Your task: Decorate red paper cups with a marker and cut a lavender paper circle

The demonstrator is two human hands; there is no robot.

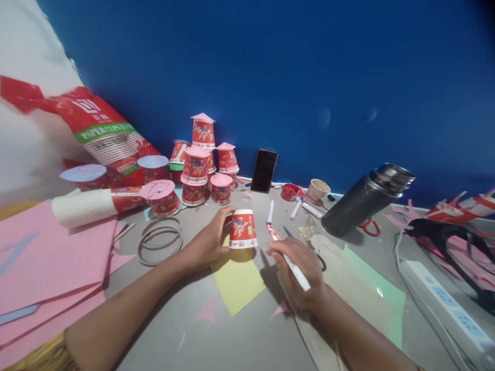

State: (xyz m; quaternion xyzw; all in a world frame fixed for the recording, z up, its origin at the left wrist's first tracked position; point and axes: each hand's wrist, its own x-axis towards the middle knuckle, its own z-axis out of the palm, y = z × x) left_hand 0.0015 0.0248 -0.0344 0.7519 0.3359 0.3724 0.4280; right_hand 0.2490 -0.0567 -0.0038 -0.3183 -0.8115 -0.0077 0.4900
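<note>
My left hand is closed round the left side of a red printed paper cup, which is upside down with its narrow base upward. The cup is over a yellow sheet of paper; whether it rests on it or hovers is unclear. In my right hand is a white marker, its tip end pointing up and left toward the cup without touching it. Just beyond that tip, another white marker lies on the table. Scissors lie partly hidden behind my right hand.
Stacked red paper cups with pink paper tops stand at back left, near a bag of paper cups. Pink sheets lie at left, beside metal-looking rings. A phone leans at the wall; a dark flask and power strip are right.
</note>
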